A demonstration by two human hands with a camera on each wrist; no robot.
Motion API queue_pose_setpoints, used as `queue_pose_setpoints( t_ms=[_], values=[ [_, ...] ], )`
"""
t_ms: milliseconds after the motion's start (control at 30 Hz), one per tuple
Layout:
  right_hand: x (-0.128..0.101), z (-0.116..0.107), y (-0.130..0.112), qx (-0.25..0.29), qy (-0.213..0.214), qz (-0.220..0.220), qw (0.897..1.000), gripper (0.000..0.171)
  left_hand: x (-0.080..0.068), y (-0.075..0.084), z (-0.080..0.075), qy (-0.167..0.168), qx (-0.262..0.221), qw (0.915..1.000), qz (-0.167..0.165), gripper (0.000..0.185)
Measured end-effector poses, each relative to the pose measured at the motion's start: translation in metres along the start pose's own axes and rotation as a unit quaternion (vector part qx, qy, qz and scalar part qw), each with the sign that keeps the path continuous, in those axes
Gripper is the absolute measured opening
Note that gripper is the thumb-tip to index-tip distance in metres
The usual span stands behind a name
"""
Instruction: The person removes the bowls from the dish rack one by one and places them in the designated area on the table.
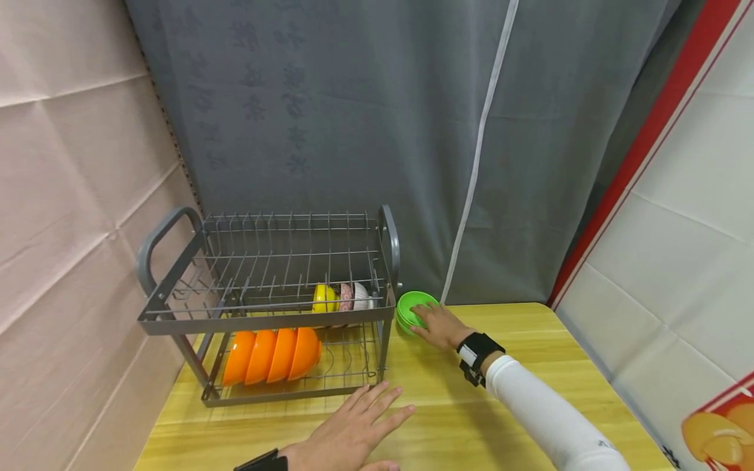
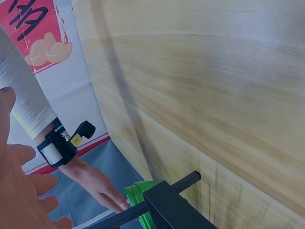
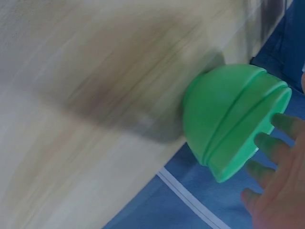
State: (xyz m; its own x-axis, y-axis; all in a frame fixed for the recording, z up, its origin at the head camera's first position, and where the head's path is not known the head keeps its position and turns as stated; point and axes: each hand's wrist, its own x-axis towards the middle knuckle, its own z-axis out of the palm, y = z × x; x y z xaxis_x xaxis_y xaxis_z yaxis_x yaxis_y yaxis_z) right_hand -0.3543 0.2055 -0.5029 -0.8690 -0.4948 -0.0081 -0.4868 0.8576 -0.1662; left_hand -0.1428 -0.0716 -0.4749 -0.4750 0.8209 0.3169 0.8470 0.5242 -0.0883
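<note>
- Green bowls (image 1: 412,307): stacked, bright plastic, ridged rims, on wooden table (image 1: 530,366) just right of grey dish rack (image 1: 265,307).
- Right hand (image 1: 438,325): fingers extended, touching the stack's rim.
- Left hand (image 1: 347,432): flat, fingers spread, holding nothing.

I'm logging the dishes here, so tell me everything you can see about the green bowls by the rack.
The green bowls look like smooth plastic, and stepped rims in the right wrist view show several nested in one stack. The stack stands upright on the wooden table, just right of the grey dish rack, near the curtain. The right hand reaches over it, straight fingers at the top rim; actual contact is unclear.
</note>
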Motion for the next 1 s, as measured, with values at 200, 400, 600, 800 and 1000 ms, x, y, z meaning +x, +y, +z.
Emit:
queue_pose_setpoints(
  t_ms=[200,400,600,800,1000],
  values=[
    [-0.006,-0.009,-0.005,0.004,0.015,-0.010,1.000,0.065,-0.002,0.000,0.001,0.003,-0.005,1.0000,-0.001,0.067],
    [-0.020,-0.024,-0.014,0.002,0.016,-0.034,0.999,0.071,-0.005,-0.002,0.000,-0.005,-0.009,0.9999,-0.009,0.067],
    [-0.039,-0.036,-0.025,-0.003,0.019,-0.058,0.998,0.070,-0.008,-0.007,-0.005,-0.028,-0.018,0.9990,-0.031,0.069],
    [-0.054,-0.038,-0.034,-0.017,0.034,-0.079,0.996,0.063,-0.008,-0.009,-0.008,-0.018,-0.004,0.9993,-0.032,0.069],
    [-0.068,-0.041,-0.044,-0.027,0.038,-0.095,0.994,0.065,-0.010,-0.011,-0.011,-0.016,0.009,0.9994,-0.030,0.068]
  ],
)
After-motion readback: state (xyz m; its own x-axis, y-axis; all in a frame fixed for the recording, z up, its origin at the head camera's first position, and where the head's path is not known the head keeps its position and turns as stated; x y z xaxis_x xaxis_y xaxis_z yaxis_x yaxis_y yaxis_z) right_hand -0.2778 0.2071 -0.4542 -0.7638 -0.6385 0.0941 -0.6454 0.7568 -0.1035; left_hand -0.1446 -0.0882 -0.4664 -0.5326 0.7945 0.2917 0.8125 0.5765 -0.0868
